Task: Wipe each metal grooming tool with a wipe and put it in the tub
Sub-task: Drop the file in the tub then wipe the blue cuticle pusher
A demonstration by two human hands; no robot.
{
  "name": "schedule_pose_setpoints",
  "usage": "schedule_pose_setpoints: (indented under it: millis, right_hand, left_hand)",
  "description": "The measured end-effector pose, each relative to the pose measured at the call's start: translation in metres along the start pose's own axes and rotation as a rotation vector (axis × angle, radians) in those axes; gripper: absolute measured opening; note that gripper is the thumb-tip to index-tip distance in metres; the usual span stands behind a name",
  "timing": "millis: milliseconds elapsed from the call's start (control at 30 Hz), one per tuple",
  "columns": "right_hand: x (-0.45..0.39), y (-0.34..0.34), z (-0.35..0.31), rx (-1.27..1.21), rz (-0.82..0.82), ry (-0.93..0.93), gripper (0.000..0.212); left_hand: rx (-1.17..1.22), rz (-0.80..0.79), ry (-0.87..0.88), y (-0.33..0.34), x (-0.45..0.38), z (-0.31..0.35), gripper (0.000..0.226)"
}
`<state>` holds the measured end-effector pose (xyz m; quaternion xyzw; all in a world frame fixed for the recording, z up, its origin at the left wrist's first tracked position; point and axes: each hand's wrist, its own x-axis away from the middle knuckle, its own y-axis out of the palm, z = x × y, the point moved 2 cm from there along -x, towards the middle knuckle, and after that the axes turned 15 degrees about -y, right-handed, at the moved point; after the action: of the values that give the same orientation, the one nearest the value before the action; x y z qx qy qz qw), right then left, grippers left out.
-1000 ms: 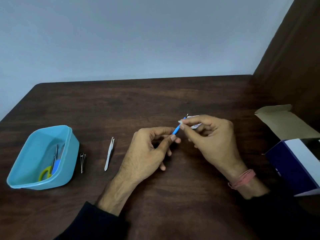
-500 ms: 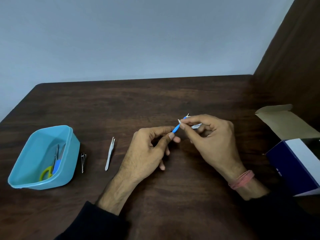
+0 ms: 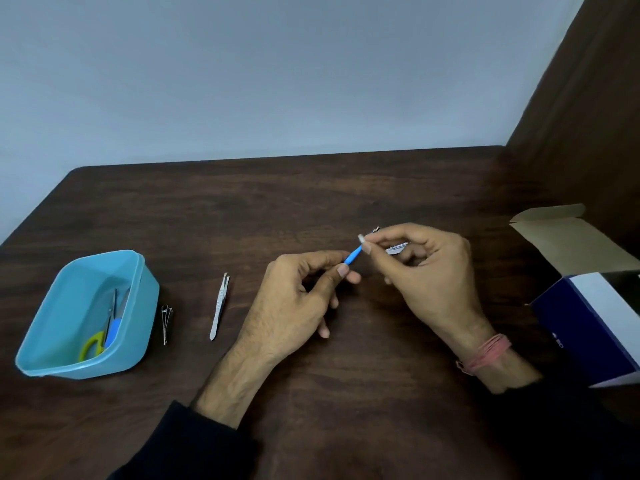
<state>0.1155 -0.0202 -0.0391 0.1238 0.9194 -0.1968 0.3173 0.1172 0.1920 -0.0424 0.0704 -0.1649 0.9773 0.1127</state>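
At the table's middle my left hand (image 3: 294,299) pinches the lower end of a thin blue-handled tool (image 3: 353,255). My right hand (image 3: 426,271) pinches a small white wipe (image 3: 394,249) around the tool's upper tip, which is hidden. Silver tweezers (image 3: 219,306) lie on the wood left of my left hand. A small metal nail clipper (image 3: 167,323) lies beside the light blue tub (image 3: 138,289) at the left. Inside the tub are scissors with yellow-green handles (image 3: 92,344) and a blue-handled tool (image 3: 113,332).
An open dark blue and white cardboard box (image 3: 588,313) stands at the right edge, its flap raised. A dark wooden panel rises at the back right. The brown wooden table (image 3: 311,195) reaches to a pale wall behind.
My right hand has slid slightly up and right along the blue tool's tip. My left hand and the other objects have stayed in place.
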Motion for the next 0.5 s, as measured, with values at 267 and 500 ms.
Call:
schedule_pose_setpoints:
  millis: [267,500]
  right_hand:
    - [-0.0021,-0.0027,0.0036,0.02,0.007,0.011,0.008]
    - [-0.0024,-0.0037,0.0072,0.015,0.041,0.016,0.009]
  left_hand:
    - [0.004,-0.005,-0.009,0.0001,-0.001,0.0001,0.025]
    - [-0.004,-0.015,-0.019,-0.0001,-0.0006,0.001,0.024]
